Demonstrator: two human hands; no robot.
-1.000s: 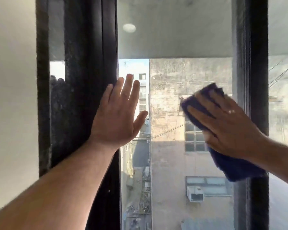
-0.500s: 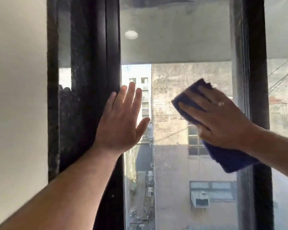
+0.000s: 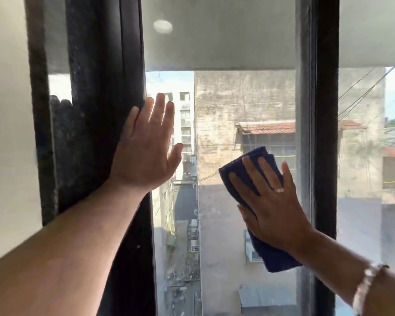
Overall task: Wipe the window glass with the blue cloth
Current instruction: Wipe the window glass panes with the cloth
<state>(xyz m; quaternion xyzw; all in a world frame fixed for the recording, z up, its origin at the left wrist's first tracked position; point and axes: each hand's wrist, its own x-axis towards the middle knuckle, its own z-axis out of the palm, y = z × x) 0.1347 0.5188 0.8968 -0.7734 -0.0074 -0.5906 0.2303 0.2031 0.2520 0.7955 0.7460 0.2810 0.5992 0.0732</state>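
The window glass (image 3: 224, 106) fills the middle of the head view between two dark frame posts. My right hand (image 3: 271, 204) lies flat on a folded blue cloth (image 3: 276, 258) and presses it against the pane at centre right. The cloth shows above my fingertips and hangs below my palm. My left hand (image 3: 146, 151) rests flat with fingers spread, on the glass at its left edge, partly over the dark frame. It holds nothing.
A wide black frame post (image 3: 100, 110) stands left of the pane, and a narrower one (image 3: 324, 133) right of it, close to my right hand. A pale wall (image 3: 7, 133) is at far left. Buildings and an alley show through the glass.
My right hand has slid the cloth down the pane and turned its fingers more upright. My left hand has kept its place on the glass edge.
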